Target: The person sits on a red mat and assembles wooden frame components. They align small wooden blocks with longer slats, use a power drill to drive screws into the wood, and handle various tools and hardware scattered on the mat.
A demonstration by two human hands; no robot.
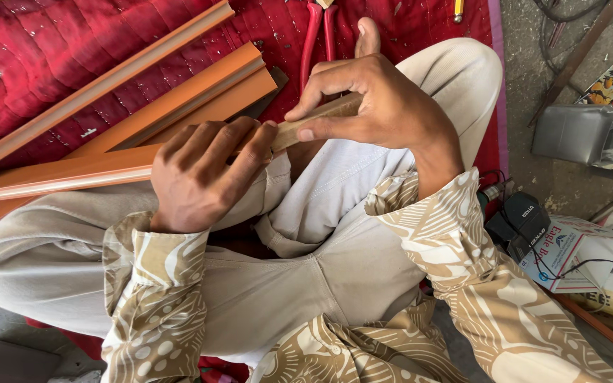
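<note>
My left hand (200, 174) grips a long orange moulding strip (58, 176) that runs off to the left across my knee. My right hand (374, 99) pinches a short tan wooden piece (321, 117) at the strip's near end, fingers curled over it and thumb pointing up. Both hands sit close together above my crossed legs in light trousers (335, 213). Two more orange strips (179, 96) lie on the red quilted mat (30, 57) beyond my left hand.
Red-handled pliers (318, 32) lie on the mat past my right hand. To the right on the concrete floor are a grey box (576, 131), a black power tool with cable (523, 220) and a printed carton (569, 252).
</note>
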